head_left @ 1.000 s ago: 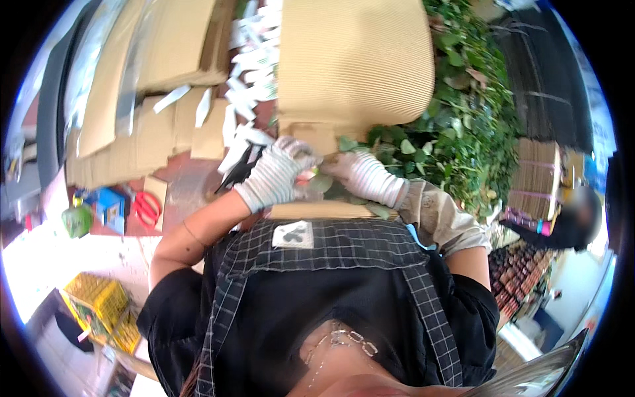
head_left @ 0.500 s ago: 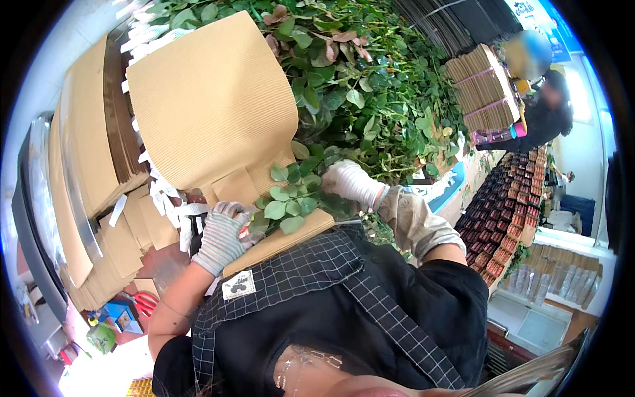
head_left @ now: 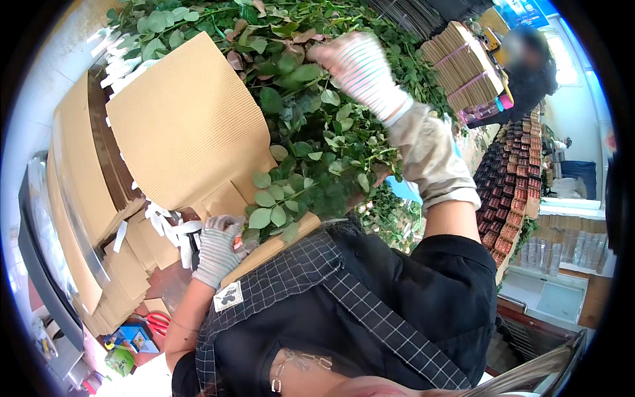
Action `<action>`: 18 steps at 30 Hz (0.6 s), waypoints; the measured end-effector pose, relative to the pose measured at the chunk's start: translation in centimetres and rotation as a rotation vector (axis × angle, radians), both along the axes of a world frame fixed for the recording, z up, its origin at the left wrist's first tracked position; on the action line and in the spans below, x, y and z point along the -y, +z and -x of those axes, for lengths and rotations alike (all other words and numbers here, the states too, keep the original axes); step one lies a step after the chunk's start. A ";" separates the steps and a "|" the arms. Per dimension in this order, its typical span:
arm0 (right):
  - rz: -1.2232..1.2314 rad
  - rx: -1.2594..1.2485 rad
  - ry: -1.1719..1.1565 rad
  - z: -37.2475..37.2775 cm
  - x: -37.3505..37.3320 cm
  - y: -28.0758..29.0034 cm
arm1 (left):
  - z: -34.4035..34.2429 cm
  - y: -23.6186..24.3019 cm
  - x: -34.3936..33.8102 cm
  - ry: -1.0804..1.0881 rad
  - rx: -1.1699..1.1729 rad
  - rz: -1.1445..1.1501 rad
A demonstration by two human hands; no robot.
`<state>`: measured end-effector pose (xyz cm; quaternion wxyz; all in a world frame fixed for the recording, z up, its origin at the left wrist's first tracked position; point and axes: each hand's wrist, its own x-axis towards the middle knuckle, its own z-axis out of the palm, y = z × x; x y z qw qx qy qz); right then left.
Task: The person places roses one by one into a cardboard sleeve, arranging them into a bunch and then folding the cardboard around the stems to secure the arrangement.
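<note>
My left hand (head_left: 221, 248), in a striped knit glove, is closed at the left end of a folded cardboard piece (head_left: 274, 248) against my apron. A small orange-red patch shows by its fingers; what they grip is mostly hidden. Leafy green stems (head_left: 268, 208) lie over the cardboard beside this hand. My right hand (head_left: 360, 73), gloved alike, reaches over the far part of a big heap of leafy stems (head_left: 297, 99). Its fingertips are among the leaves and smeared by motion. A ribbed tan cardboard sheet (head_left: 192, 122) stands between the two hands, to the left.
Stacked cardboard (head_left: 79, 178) and white strips (head_left: 165, 228) are on the left. Red-handled scissors (head_left: 157, 323) lie at lower left. Bundled cardboard (head_left: 463, 69) stands at far right, near another person (head_left: 529, 76). Rows of small reddish bundles (head_left: 506, 192) line the right.
My right hand has moved from beside the near leaves up and away over the heap. More leafy stems show near the cardboard. The left hand keeps its place on the cardboard; the view has shifted.
</note>
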<state>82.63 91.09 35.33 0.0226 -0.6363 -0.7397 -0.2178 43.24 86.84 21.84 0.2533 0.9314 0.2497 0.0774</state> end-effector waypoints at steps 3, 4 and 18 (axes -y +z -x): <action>-0.143 -0.128 0.234 0.1 0.2 0.6 | -0.3 0.2 0.0 -0.010 0.010 0.009; -0.069 -0.146 0.324 2.1 -0.1 0.4 | -0.1 0.3 -0.1 -0.003 -0.006 -0.006; -0.096 -0.006 0.008 -2.1 -1.0 5.9 | -1.2 1.8 -0.3 -0.007 -0.104 0.036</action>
